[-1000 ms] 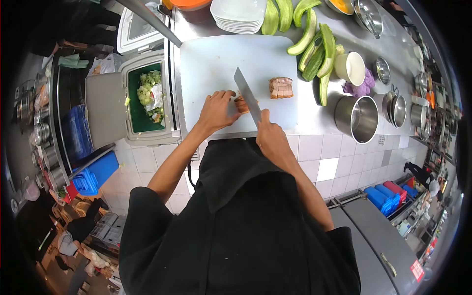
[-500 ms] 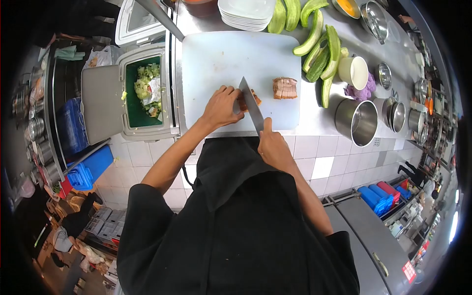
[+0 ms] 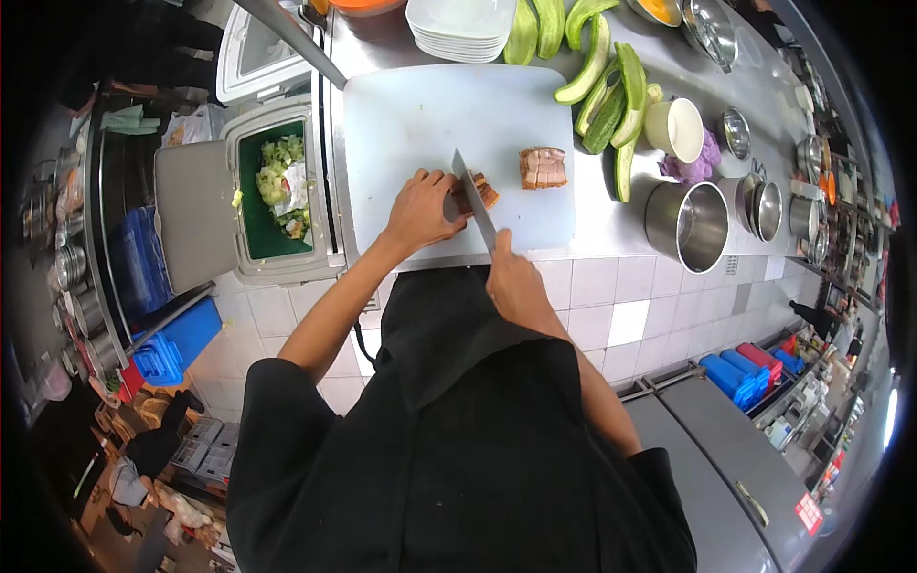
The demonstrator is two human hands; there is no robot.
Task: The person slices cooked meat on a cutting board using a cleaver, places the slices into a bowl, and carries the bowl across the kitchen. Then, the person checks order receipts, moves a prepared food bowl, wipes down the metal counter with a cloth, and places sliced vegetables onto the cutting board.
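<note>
On the cutting board (image 3: 420,105), my left grip (image 3: 418,212) holds the meat (image 3: 486,191), my right grip (image 3: 510,272) is closed around the knife (image 3: 475,201); if the meat slips, I can be cut.

Cool, bright light whitens the cutting board (image 3: 411,124) at twelve o'clock and glares off the steel counter (image 3: 600,224) at one. A light strip (image 3: 891,417) burns out between three and four. Fisheye distortion curves the edges into black corners; shelving (image 3: 107,229) towards nine looks dim and soft.
</note>
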